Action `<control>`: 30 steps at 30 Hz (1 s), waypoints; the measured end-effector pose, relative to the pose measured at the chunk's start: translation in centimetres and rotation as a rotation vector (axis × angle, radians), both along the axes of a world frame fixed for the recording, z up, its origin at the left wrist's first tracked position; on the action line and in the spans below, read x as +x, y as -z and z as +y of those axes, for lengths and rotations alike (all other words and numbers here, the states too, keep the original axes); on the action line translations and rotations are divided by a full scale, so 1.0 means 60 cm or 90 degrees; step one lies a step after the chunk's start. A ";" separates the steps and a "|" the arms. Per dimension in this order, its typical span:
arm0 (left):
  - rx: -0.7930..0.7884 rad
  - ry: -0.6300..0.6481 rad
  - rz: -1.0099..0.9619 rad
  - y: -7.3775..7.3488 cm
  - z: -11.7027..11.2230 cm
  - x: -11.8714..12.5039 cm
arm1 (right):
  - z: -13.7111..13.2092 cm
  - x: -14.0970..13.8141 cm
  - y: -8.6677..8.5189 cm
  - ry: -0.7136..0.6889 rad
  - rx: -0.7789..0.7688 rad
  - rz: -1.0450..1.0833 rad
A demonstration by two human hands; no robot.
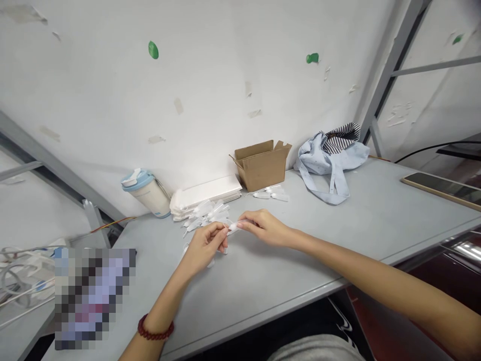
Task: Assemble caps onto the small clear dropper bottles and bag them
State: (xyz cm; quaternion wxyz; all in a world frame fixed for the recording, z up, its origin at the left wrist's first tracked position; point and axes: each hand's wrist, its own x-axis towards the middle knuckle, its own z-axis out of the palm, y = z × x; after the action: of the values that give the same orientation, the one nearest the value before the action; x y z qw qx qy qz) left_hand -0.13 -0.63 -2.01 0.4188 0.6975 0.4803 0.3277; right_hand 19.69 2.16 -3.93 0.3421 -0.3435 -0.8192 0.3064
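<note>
Above the table, my two hands meet at a small white plastic tube with a narrow tip. My right hand pinches its body between thumb and fingers. At the tip end, my left hand is closed, thumb against fingertips; what lies between them is mostly hidden. Just behind my left hand is a loose pile of similar white, translucent tubes. A few more show beneath and beside that hand, partly covered. Another small group of tubes lies in front of the cardboard box.
An open cardboard box stands against the wall, beside a stack of flat white packets and a blue-lidded cup. Farther right are a light-blue cloth bag and a phone. Cables lie at left.
</note>
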 end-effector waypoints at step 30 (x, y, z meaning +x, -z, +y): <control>0.235 -0.304 0.453 0.008 0.072 -0.165 | 0.098 0.071 0.038 0.283 0.142 -0.478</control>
State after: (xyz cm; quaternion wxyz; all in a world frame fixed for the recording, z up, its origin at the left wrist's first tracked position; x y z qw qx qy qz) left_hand -10.00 3.71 -2.49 0.0100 0.6994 0.6747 0.2354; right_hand 23.97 8.05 -6.20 0.1138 -0.5596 -0.8208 -0.0108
